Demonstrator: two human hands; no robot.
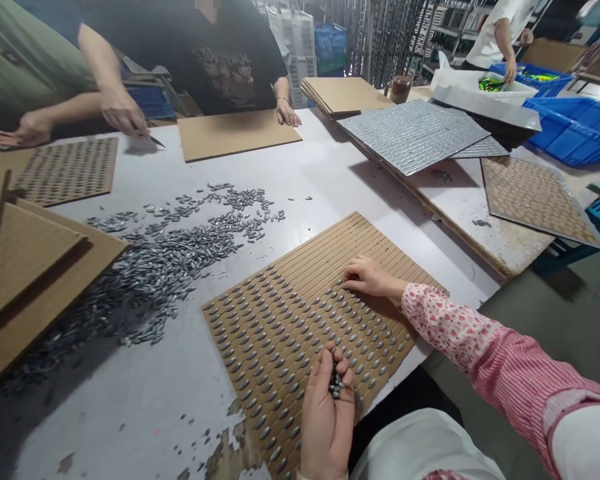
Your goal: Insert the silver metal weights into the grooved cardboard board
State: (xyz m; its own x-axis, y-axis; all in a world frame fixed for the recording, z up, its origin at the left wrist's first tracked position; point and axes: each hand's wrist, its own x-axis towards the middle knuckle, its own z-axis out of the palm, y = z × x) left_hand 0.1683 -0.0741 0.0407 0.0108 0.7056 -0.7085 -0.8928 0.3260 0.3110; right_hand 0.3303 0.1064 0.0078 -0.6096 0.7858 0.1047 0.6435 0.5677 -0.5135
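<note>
My left hand is cupped, palm up, over the near part of a grooved brown board. Its curled fingers hold a small handful of spindle-shaped grey metal pieces. My right hand rests on the board, thumb and fingertips pinched together at a groove; anything between them is hidden. Rows of the same metal pieces lie along the grooves on the left and near parts of the board. Bare grooves show toward its far side. A large heap of loose pieces spreads over the table to the left.
Brown boards stick up at the left edge. Across the white table, one person's hand holds a knife beside a flat board. Silvery striped sheets overhang at right, near blue crates. Other people stand around.
</note>
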